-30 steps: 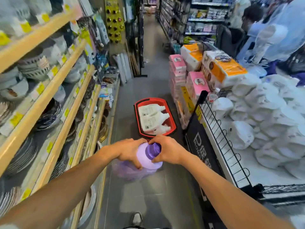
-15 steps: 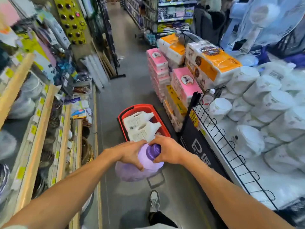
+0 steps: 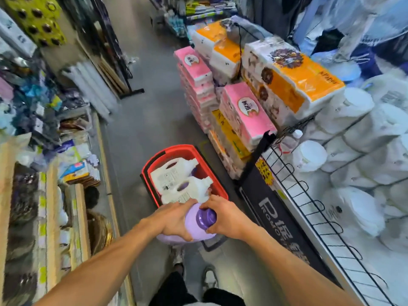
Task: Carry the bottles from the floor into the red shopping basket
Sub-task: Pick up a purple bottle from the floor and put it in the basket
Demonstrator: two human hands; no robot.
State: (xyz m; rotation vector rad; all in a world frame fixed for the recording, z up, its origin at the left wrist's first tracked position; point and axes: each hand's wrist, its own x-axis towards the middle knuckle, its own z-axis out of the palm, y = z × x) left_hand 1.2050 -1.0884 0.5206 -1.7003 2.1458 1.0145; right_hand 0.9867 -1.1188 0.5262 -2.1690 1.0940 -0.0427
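I hold a lilac bottle with a darker purple cap between both hands, above the near end of the red shopping basket. My left hand grips its shoulder on the left, and my right hand is closed around the cap and neck. The basket stands on the grey aisle floor just ahead of me. Two white bottles lie on their sides inside it. The near rim of the basket is hidden behind my hands and the bottle.
Wooden shelves of dishes and goods run along the left. Stacked pink and orange tissue packs and a black wire rack of white packages crowd the right. My feet stand on the floor right behind the basket.
I have walked forward with the lilac bottle, so the basket is much nearer and right under my hands. My grip on the bottle is the same.
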